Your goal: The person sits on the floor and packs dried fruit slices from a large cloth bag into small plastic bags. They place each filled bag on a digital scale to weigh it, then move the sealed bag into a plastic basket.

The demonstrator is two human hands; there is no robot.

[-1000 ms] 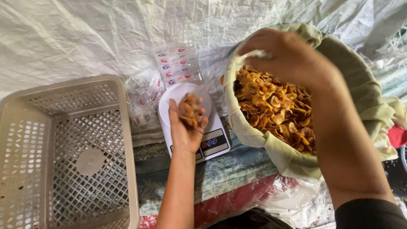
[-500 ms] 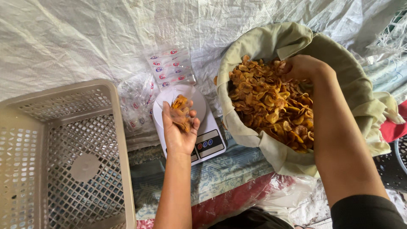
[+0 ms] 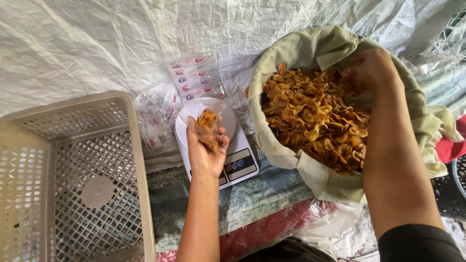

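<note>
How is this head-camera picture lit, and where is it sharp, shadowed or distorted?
Head view: soft, even daylight with no harsh glare; faint shadow under the left hand on the scale; chips and right hand sharp; the basket edge bows slightly near the frame border.

Clear printed packets (image 3: 196, 77) behind white scale (image 3: 233, 145) — small dark display (image 3: 234, 165).

A beige plastic basket (image 3: 73, 184) with perforated walls and floor stands at the left, lying on a white crinkled plastic sheet (image 3: 97, 43) that covers the whole back of the work area. Between the basket and the white digital kitchen scale (image 3: 233, 155) lies a loose pile of small clear printed bags (image 3: 194, 77), some fanned out against the sheet just behind the scale. Patterned blue and red cloth (image 3: 252, 204) lies along the near edge beneath the scale.
</note>
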